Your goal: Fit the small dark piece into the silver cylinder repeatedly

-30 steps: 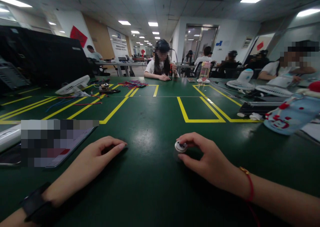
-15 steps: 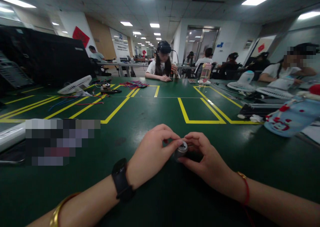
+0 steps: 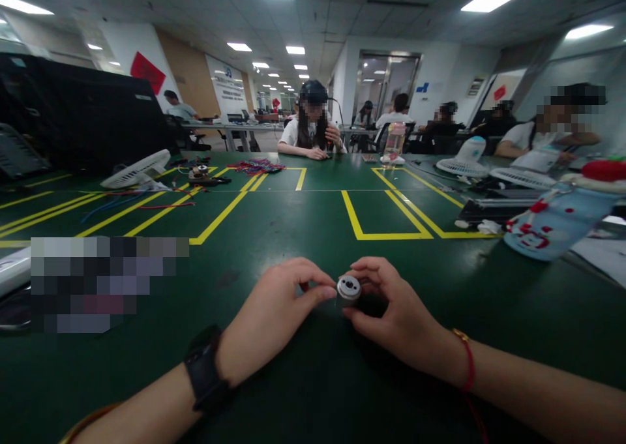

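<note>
A small silver metal cylinder (image 3: pixel 349 287) stands on the green table (image 3: pixel 274 405). Its round top face shows a dark centre opening and small holes around it. My right hand (image 3: pixel 391 300) curls around the cylinder from the right, thumb at the near side and fingers behind it. Just left of the cylinder, my left hand (image 3: pixel 288 310) has thumb and index finger pinched together, with the tips close to its rim. What lies between those fingertips, if anything, is too small to make out.
A blue cup (image 3: pixel 548 225) stands at the right, near white fans (image 3: pixel 462 157). Coloured wires (image 3: pixel 257 165) lie further back, and a white fan (image 3: pixel 137 169) is at the left. Yellow tape (image 3: pixel 391 236) marks the table. A person (image 3: pixel 313 128) sits opposite.
My left fingers have drawn back leftward from the cylinder's top, uncovering its face and holes. My right hand keeps its hold. The view has shifted slightly.
</note>
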A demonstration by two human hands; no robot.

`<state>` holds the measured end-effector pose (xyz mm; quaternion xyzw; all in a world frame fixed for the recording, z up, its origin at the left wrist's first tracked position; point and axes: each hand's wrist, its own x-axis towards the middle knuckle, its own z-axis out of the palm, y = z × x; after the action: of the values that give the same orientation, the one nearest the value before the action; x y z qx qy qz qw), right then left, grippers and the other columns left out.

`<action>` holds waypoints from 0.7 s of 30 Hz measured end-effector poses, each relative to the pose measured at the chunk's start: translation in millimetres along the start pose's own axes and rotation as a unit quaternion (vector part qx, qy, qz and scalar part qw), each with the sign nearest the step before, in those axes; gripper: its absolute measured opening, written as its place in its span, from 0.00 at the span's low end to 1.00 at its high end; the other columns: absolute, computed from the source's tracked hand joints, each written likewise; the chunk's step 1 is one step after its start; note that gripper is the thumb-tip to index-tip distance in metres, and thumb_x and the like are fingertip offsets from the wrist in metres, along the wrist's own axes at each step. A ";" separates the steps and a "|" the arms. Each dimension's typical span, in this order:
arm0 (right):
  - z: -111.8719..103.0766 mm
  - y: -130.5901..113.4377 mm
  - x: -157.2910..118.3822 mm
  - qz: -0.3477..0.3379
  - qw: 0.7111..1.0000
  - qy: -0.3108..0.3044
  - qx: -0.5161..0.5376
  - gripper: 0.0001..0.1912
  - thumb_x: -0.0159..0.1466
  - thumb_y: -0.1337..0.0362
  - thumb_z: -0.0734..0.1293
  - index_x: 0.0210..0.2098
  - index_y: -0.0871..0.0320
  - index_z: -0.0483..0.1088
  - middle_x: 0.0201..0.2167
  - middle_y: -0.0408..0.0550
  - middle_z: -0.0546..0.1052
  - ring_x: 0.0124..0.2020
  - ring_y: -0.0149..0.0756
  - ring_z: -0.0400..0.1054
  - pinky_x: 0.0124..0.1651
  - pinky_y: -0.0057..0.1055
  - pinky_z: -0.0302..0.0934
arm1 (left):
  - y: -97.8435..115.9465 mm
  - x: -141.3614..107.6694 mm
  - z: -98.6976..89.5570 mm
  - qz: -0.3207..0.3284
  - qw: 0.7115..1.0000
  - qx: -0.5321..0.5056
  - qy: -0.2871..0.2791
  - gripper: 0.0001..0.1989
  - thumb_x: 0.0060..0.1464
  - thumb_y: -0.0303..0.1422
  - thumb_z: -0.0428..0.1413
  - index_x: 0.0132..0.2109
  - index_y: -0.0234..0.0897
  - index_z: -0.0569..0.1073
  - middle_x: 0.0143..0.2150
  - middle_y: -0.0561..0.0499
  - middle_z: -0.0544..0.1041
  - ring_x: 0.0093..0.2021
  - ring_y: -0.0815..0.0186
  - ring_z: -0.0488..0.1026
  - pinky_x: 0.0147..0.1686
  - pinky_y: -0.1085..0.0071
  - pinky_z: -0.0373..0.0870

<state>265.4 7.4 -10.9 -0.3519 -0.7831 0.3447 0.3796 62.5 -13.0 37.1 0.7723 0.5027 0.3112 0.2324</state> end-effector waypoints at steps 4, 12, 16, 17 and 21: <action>-1.4 -0.4 -2.4 -0.010 1.000 0.019 -0.008 0.29 0.55 0.68 0.69 0.52 0.51 0.54 0.47 0.45 0.70 0.46 0.30 0.69 0.50 0.30 0.67 | -13.4 -2.8 16.3 -0.005 0.998 0.044 -0.043 0.05 0.56 0.32 0.57 0.36 0.43 0.78 0.38 0.54 0.79 0.41 0.63 0.73 0.43 0.67 0.67; -54.1 16.0 -13.1 0.004 0.991 0.107 -0.081 0.28 0.55 0.63 0.70 0.51 0.52 0.56 0.47 0.49 0.71 0.47 0.36 0.70 0.50 0.35 0.68 | -22.5 -1.9 24.5 0.009 0.997 0.058 -0.041 0.07 0.56 0.35 0.57 0.42 0.46 0.78 0.40 0.54 0.78 0.42 0.62 0.72 0.45 0.66 0.66; -101.7 36.2 -28.1 0.057 0.966 0.202 -0.148 0.31 0.51 0.57 0.72 0.51 0.54 0.59 0.47 0.52 0.71 0.46 0.41 0.70 0.48 0.39 0.69 | -22.5 -2.1 24.6 0.006 0.998 0.055 -0.039 0.07 0.57 0.36 0.57 0.42 0.47 0.78 0.40 0.54 0.78 0.42 0.63 0.72 0.44 0.66 0.66; -113.5 40.7 -33.0 0.073 0.957 0.225 -0.168 0.32 0.51 0.55 0.72 0.51 0.54 0.59 0.47 0.52 0.71 0.45 0.42 0.70 0.48 0.41 0.69 | -22.2 -2.0 24.8 0.004 0.998 0.056 -0.038 0.08 0.57 0.36 0.57 0.42 0.47 0.78 0.40 0.54 0.78 0.42 0.63 0.72 0.43 0.66 0.66; -153.7 55.0 -52.7 0.132 0.912 0.293 -0.253 0.36 0.47 0.48 0.72 0.52 0.52 0.61 0.47 0.52 0.71 0.43 0.45 0.70 0.44 0.46 0.69 | -19.0 -1.3 23.4 -0.012 0.998 0.044 -0.032 0.09 0.55 0.38 0.57 0.44 0.45 0.77 0.39 0.53 0.77 0.41 0.62 0.72 0.42 0.66 0.67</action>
<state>434.5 34.8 -1.0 -0.6214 -0.6442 0.0627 0.4415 66.8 -7.9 7.6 0.7850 0.5179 0.2613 0.2176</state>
